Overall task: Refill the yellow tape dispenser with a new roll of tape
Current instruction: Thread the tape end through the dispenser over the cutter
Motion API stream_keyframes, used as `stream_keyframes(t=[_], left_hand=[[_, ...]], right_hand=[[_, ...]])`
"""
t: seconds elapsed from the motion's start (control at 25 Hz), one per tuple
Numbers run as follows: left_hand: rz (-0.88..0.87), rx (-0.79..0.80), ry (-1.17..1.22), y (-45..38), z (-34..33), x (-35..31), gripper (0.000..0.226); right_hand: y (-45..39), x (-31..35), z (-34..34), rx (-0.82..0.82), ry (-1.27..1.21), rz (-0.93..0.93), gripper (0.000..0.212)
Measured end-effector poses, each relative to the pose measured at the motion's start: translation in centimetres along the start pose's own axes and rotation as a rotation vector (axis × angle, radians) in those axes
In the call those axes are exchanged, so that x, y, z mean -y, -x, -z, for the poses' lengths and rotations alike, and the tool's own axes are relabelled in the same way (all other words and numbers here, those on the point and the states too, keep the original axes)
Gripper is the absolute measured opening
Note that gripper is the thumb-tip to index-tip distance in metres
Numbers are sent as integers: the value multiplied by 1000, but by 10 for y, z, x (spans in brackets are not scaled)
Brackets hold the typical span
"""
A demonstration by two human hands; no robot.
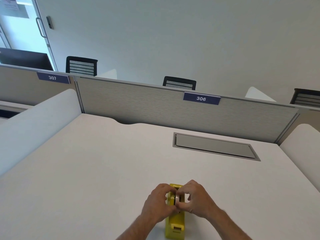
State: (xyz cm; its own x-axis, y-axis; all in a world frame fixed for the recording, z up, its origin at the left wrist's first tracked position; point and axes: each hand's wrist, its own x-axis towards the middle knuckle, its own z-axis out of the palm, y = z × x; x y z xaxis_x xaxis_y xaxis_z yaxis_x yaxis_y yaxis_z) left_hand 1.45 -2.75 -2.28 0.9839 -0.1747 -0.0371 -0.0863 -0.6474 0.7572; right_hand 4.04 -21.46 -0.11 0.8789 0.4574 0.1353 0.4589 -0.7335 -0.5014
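The yellow tape dispenser point(174, 224) stands on the white desk point(103, 170) near its front edge, its cutter end pointing toward me. A roll of tape point(177, 198) sits in the dispenser's cradle, mostly hidden by fingers. My left hand point(158, 203) grips the dispenser's left side and touches the roll. My right hand point(195, 200) closes on the roll from the right, thumb and fingertips pinching it. Both hands meet over the middle of the dispenser.
A grey recessed cable hatch point(214, 146) lies in the desk at the back right. A grey partition point(155, 104) with a "306" label closes the far edge, and white side dividers point(34, 125) flank the desk. Office chairs stand beyond.
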Motion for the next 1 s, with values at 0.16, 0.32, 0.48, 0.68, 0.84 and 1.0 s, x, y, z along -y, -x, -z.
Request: stream_keyframes(t=[0.16,0.32,0.48,0.68,0.84,1.0], left_hand=[[21,7,-6,1,0,-1,55],[16,4,-30,2,-1,-1,57],[10,-11,-35,1,-1,-2,57],[18,4,-41,0,-2,1,59],[-5,-5,-59,0,-1,1,58],[-10,-2,-86,1,-1,2,57]], right_hand=[[-1,3,2,-22,9,48,14],[0,4,5,-21,48,53,19],[2,7,4,-18,75,69,20],[1,7,6,-26,69,60,20],[3,9,6,-13,158,92,24],[3,13,6,-9,254,138,26]])
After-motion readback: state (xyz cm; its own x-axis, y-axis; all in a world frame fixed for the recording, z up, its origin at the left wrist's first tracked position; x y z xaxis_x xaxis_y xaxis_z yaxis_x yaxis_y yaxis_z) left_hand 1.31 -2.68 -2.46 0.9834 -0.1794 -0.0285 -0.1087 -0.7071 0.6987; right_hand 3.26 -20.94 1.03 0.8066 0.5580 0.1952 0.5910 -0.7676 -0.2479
